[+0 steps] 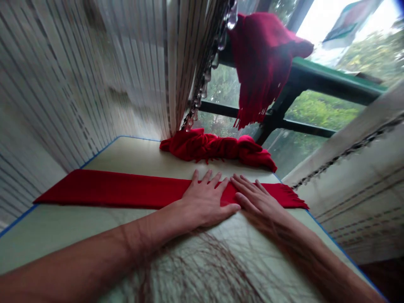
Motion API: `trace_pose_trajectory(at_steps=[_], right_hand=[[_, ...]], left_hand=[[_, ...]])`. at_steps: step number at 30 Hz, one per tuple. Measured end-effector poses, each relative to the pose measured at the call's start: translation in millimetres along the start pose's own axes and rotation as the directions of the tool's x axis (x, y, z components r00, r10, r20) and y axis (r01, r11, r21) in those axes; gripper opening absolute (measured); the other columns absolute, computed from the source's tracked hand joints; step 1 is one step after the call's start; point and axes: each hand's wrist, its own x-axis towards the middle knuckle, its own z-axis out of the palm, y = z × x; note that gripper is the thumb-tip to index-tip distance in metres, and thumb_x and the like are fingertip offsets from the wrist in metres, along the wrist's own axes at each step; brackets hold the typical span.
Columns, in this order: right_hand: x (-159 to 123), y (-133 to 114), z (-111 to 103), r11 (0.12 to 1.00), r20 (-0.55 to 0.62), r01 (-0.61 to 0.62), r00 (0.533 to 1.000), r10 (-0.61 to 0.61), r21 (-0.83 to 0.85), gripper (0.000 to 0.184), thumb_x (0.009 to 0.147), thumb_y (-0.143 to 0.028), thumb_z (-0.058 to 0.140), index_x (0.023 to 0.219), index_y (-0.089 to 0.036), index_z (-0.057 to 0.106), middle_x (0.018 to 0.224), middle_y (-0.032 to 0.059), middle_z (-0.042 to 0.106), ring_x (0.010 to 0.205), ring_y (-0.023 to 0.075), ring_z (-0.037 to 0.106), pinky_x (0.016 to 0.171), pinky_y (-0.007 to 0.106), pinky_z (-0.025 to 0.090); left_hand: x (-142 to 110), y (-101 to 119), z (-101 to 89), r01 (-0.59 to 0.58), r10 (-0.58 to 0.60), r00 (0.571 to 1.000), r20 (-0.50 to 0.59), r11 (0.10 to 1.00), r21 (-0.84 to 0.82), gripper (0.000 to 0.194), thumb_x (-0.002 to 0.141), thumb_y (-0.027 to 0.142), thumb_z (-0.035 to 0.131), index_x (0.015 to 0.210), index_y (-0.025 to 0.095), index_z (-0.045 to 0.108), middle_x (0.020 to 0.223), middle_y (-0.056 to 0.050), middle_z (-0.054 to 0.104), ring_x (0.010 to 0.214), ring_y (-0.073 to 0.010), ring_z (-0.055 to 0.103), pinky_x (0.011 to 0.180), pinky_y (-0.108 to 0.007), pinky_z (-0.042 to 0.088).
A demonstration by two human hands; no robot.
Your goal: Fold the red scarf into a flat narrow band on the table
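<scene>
A long red scarf (pixel 120 189) is laid out flat in a straight band across the table, its fringed end at the right. My left hand (pixel 205 200) lies flat on it with the fingers spread. Close beside it, my right hand (pixel 255 195) rests palm down on the same scarf, fingers stretched out and nearly touching the left hand's fingertips. Neither hand grips the cloth. Beyond the hands, a second red scarf (pixel 217 147) lies bunched up along the far part of the table.
Another red fringed scarf (pixel 265 54) hangs over the green window rail (pixel 334 80). Striped string curtains (pixel 135 67) stand along the left, and a pale curtain (pixel 362 181) is at the right. The light table (pixel 78 240) has a blue edge. Blurred strands of hair cross the lower view.
</scene>
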Motion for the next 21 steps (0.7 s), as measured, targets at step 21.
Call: trace_pose_trajectory(at_steps=[21], right_hand=[[6.0, -13.2, -14.3, 0.985, 0.027, 0.024, 0.999, -0.020, -0.172, 0.065, 0.103, -0.064, 0.023, 0.163, -0.051, 0.003, 0.162, -0.0138, 0.009, 0.156, 0.0222, 0.021, 0.123, 0.055, 0.030]], left_hand=[[4.8, -8.4, 7.8, -0.008, 0.013, 0.996, -0.086, 0.999, 0.054, 0.078, 0.095, 0.067, 0.051, 0.158, 0.021, 0.044, 0.165, -0.016, 0.037, 0.156, -0.0402, 0.027, 0.123, -0.068, 0.013]])
